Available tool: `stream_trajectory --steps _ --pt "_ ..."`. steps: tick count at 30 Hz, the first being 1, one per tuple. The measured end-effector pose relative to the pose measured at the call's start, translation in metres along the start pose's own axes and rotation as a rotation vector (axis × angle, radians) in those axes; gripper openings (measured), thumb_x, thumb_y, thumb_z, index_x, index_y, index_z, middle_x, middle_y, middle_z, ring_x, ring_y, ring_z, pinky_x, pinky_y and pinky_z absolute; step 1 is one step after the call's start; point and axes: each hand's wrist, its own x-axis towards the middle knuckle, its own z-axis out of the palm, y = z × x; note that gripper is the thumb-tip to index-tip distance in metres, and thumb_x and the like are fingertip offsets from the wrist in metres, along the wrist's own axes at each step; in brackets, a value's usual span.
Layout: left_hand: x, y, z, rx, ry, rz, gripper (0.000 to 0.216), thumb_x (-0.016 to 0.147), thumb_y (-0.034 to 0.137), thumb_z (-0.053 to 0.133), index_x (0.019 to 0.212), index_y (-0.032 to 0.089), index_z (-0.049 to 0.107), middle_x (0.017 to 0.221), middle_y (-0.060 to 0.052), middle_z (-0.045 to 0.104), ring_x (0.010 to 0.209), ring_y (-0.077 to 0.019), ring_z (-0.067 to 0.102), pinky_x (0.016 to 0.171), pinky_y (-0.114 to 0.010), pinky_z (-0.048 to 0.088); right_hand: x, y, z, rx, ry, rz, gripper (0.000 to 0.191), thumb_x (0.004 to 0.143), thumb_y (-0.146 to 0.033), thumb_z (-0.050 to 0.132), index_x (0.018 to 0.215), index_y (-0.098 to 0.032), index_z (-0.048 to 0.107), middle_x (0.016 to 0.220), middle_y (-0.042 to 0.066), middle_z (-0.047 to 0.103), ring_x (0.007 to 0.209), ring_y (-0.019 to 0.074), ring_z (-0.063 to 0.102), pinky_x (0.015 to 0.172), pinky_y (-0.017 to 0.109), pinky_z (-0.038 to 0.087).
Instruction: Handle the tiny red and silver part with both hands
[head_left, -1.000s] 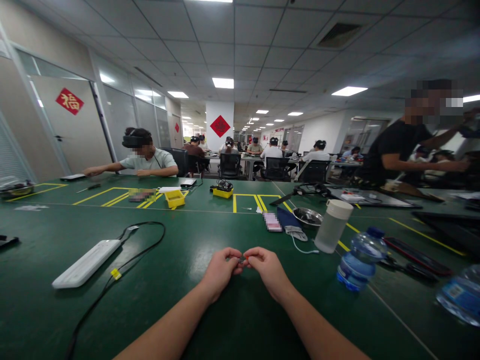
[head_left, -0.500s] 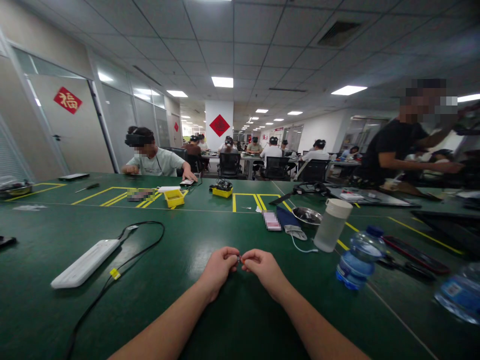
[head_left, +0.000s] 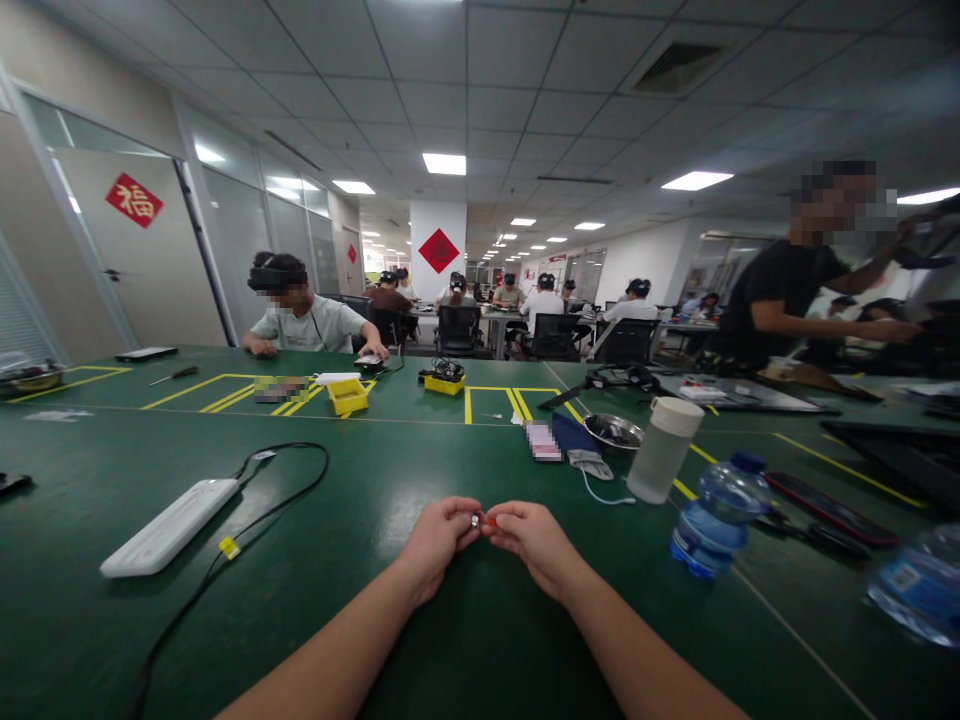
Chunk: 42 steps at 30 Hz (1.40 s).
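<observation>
My left hand [head_left: 442, 540] pinches a tiny silvery piece [head_left: 475, 520] between thumb and fingertips. A small orange-red piece [head_left: 491, 520] sits in the closed fingertips of my right hand [head_left: 529, 540]. Both hands meet just above the green table [head_left: 360, 620], with a narrow gap between the two pieces. What kind of parts they are is too small to make out, and the fingers cover much of each.
Right of my hands stand a frosted bottle [head_left: 666, 450] and a blue-capped water bottle [head_left: 720, 515]. A white power bank [head_left: 172, 528] with a black cable lies left. Farther back are a metal bowl [head_left: 613, 432], a yellow tray [head_left: 348, 396] and a seated person [head_left: 311, 320].
My fingertips have drawn slightly apart, and the silvery and orange-red pieces show more clearly. The standing person at the right has shifted a little.
</observation>
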Motion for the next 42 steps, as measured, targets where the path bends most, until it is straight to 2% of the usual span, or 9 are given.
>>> stream_trajectory --steps 6,17,29,42 --pt "0.0001 -0.0014 0.0001 -0.004 -0.030 0.014 0.019 0.074 0.008 0.064 0.093 0.011 0.062 0.088 -0.011 0.068 0.080 -0.0150 0.067 0.081 -0.027 0.053 0.0009 0.0029 0.0002 -0.017 -0.002 -0.024 0.018 0.065 -0.020 0.070 0.081 -0.013 0.067 0.082 0.007 0.070 0.080 0.0177 0.068 0.077 0.031 0.052" --pt "-0.0007 -0.0019 0.0016 0.042 -0.063 -0.006 0.020 0.074 0.006 0.060 0.093 0.010 0.064 0.090 -0.012 0.068 0.081 -0.0157 0.067 0.084 -0.029 0.052 -0.0007 0.0004 0.0013 -0.059 0.006 -0.035 0.018 0.064 -0.021 0.069 0.080 -0.014 0.065 0.081 0.006 0.070 0.074 0.0156 0.067 0.068 0.027 0.051" --pt "0.0001 0.0000 0.0008 -0.027 -0.035 -0.046 0.025 0.074 0.002 0.058 0.097 0.007 0.063 0.092 -0.014 0.068 0.083 -0.0157 0.067 0.083 -0.026 0.052 -0.0003 0.0009 0.0022 -0.045 0.022 -0.022 0.015 0.064 -0.019 0.069 0.078 -0.013 0.066 0.078 0.006 0.070 0.076 0.0161 0.067 0.074 0.029 0.052" --pt "-0.0007 0.0003 0.0011 -0.010 -0.056 -0.047 0.029 0.071 0.000 0.058 0.099 0.008 0.061 0.091 -0.013 0.067 0.085 -0.0167 0.066 0.088 -0.030 0.051 -0.0001 0.0009 0.0000 -0.052 0.006 -0.019 0.015 0.067 -0.021 0.067 0.079 -0.013 0.067 0.080 0.007 0.070 0.080 0.0183 0.068 0.077 0.032 0.052"
